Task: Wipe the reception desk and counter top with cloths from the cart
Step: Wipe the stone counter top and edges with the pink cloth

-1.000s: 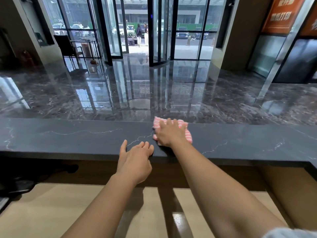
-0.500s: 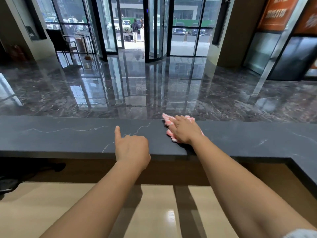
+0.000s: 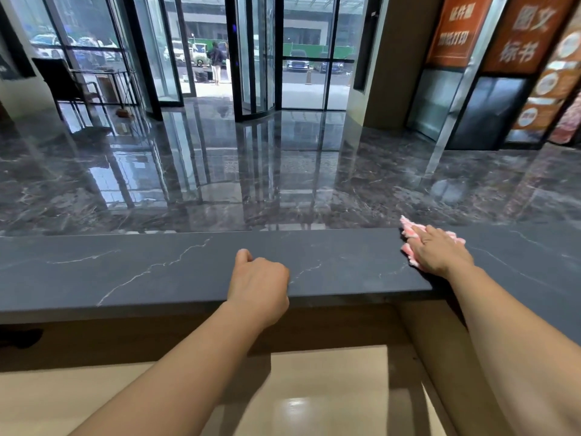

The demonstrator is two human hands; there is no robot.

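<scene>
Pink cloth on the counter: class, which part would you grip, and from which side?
Probably its far-left corner, pinched from the left: the cloth lies flat on the counter under the right hand, and that corner sticks out most.

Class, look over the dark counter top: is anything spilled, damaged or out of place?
Nothing stands out. The counter top shows only pale veining, likely its pattern; the pink cloth lies flat under the right hand.

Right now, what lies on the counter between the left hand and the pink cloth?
Nothing: in the head view, only bare dark counter top with pale veins runs from the left hand to the pink cloth under the right hand.
</scene>
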